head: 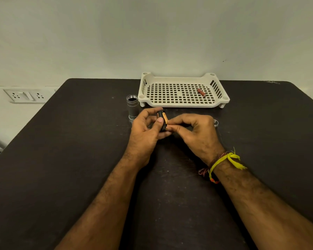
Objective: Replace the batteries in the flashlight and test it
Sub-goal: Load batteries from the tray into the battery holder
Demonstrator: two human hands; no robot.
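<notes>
Holding a black battery holder (pixel 160 121) with an orange-and-black battery (pixel 164 118) in it: left hand (pixel 146 129), fingers curled round the holder, thumb on its front. Right hand (pixel 193 130): fingertips pinched against the battery's right side, the other fingers curled. Both hands sit at table (pixel 61 159) centre. Flashlight body (pixel 132 108): upright, open end up, at 11 o'clock from the hands, just beside the tray's (pixel 181 103) left front foot. Red battery (pixel 201 92): lying in the white tray, at 1 o'clock. Small metal cap (pixel 215 122): at 3 o'clock, partly hidden behind the right hand. Wall socket (pixel 26 95): at 10 o'clock.
</notes>
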